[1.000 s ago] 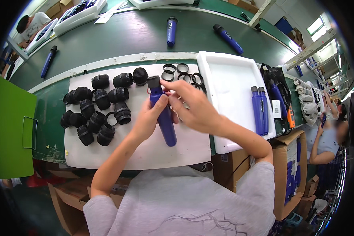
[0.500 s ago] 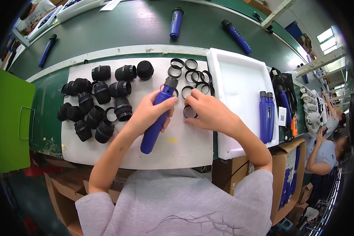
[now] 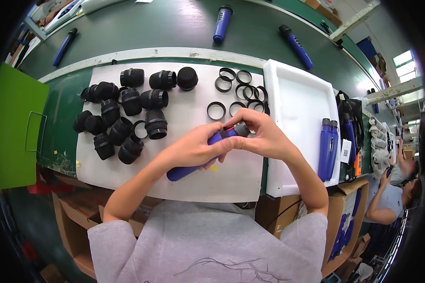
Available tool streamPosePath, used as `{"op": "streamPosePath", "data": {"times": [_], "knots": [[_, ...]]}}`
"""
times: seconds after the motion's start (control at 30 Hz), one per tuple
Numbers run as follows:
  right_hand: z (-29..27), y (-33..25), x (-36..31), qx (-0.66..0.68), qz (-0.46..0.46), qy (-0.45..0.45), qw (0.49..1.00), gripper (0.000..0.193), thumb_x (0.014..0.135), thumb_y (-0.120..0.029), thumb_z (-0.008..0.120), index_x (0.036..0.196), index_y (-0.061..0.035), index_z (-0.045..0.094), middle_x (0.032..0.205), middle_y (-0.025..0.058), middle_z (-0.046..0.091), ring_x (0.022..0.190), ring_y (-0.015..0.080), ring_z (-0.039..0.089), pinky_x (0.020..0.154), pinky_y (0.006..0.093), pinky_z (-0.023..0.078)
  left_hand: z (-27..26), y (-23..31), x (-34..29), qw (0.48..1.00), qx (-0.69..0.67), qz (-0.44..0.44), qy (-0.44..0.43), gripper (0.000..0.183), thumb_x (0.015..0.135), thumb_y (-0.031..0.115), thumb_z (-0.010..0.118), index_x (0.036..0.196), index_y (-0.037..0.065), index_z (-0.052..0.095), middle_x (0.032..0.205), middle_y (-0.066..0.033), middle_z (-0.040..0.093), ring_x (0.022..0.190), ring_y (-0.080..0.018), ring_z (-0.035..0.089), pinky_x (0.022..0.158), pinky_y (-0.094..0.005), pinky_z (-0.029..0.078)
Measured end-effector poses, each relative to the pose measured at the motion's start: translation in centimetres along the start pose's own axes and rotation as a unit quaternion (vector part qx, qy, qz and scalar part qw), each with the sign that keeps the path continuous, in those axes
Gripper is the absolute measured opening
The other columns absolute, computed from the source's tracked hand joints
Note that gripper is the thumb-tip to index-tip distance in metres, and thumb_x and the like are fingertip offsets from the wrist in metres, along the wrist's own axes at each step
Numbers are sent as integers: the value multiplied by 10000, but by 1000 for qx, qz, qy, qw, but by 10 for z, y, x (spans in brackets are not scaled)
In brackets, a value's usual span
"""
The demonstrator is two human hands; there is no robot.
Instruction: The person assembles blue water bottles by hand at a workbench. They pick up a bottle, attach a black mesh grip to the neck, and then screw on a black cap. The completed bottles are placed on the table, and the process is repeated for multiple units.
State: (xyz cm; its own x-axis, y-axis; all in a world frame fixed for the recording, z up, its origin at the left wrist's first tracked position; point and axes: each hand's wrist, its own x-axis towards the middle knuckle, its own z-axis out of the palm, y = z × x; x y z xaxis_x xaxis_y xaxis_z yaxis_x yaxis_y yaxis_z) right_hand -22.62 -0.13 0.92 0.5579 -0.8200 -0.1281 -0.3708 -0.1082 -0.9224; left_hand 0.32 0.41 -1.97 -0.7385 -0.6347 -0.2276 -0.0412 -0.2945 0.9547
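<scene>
My left hand (image 3: 206, 145) is closed around a blue microphone body (image 3: 184, 172), which lies slanted with its dark end up to the right. My right hand (image 3: 265, 137) pinches the body near that dark end (image 3: 241, 129), thumb and fingers on either side. Between the hands a dark band (image 3: 223, 134) crosses the blue body, and a bit of red shows beside it. Just beyond the hands lie several thin black rings (image 3: 216, 111). To the left, several black microphone heads (image 3: 156, 124) with mesh tops are spread over a white sheet (image 3: 189, 106).
Right of the sheet stands a white foam tray (image 3: 278, 181) holding blue microphone bodies (image 3: 326, 150). Microphones (image 3: 222, 24) lie on the green surface beyond. A green bin (image 3: 16, 127) is at the left; cardboard boxes are below the bench. A person (image 3: 387, 200) sits at far right.
My right hand has come from a ring on the sheet to the microphone's dark end. The body has tipped flatter, and a dark band now shows on it. The whole view has shifted slightly.
</scene>
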Motion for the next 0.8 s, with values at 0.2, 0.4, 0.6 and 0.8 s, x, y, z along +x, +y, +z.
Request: {"op": "streamPosePath", "data": {"times": [0.2,0.4,0.6,0.8], "knots": [[-2,-4,5,-137,-143,61,978,502,813,-435,849,1083,-39,696,1002,17,566,804,82,503,637,252,416,0,4,0,997,-73,-7,0,522,1011,553,538,1057,33,527,756,-54,621,505,-107,572,429,-260,452],[7,-3,1,26,-25,122,992,318,945,-291,714,1088,-9,684,926,25,622,722,59,521,619,238,420,5,10,-3,998,15,15,55,506,945,451,687,1139,20,505,775,-63,608,563,-118,601,469,-267,475],[19,-15,3,26,13,119,992,229,930,-214,696,1006,1,668,719,2,626,603,37,501,542,239,401,9,17,-7,994,89,-9,62,578,866,436,772,1116,-22,524,854,-102,623,603,-150,639,487,-289,518],[20,-14,3,48,60,93,993,196,894,-169,671,978,8,659,790,14,634,664,45,525,582,235,420,7,15,-6,994,91,-21,57,572,852,463,764,1062,-26,556,825,-111,627,604,-156,648,493,-289,535]]}}
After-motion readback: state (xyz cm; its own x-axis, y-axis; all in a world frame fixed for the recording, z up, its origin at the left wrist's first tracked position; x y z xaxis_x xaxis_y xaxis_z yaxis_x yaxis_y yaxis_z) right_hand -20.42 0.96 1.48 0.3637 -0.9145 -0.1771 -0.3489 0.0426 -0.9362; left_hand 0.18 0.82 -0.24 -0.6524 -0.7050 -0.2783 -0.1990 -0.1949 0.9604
